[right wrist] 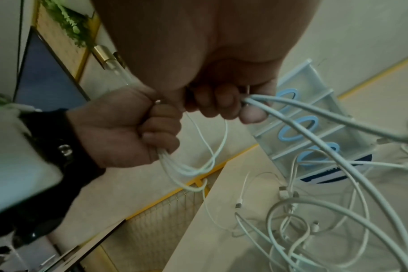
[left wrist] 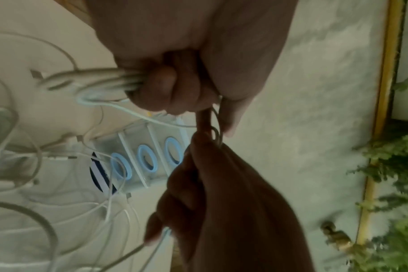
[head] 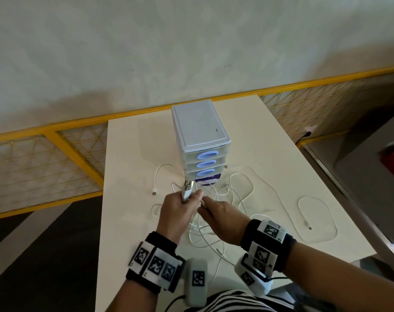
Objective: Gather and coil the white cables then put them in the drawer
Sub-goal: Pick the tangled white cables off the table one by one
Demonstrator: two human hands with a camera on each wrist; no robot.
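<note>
My left hand (head: 180, 210) grips a folded bundle of white cable (head: 187, 192), its plugs sticking up past the fist. In the left wrist view the bundle (left wrist: 100, 81) runs out of the curled fingers (left wrist: 170, 92). Close beside it, my right hand (head: 218, 216) grips white cable strands (right wrist: 314, 128) that trail down to the tangle of white cables (head: 236, 192) on the table. The right wrist view shows loops (right wrist: 186, 165) hanging under the left fist (right wrist: 128, 128). A small white drawer unit (head: 200, 131) with three blue-handled drawers, all shut, stands just beyond the hands.
The white table (head: 135, 154) also carries one loose cable (head: 160, 174) left of the drawer unit and another looped cable (head: 317, 219) far right. A yellow mesh railing (head: 78, 154) runs behind and to the left of the table. The table's right edge drops to the floor.
</note>
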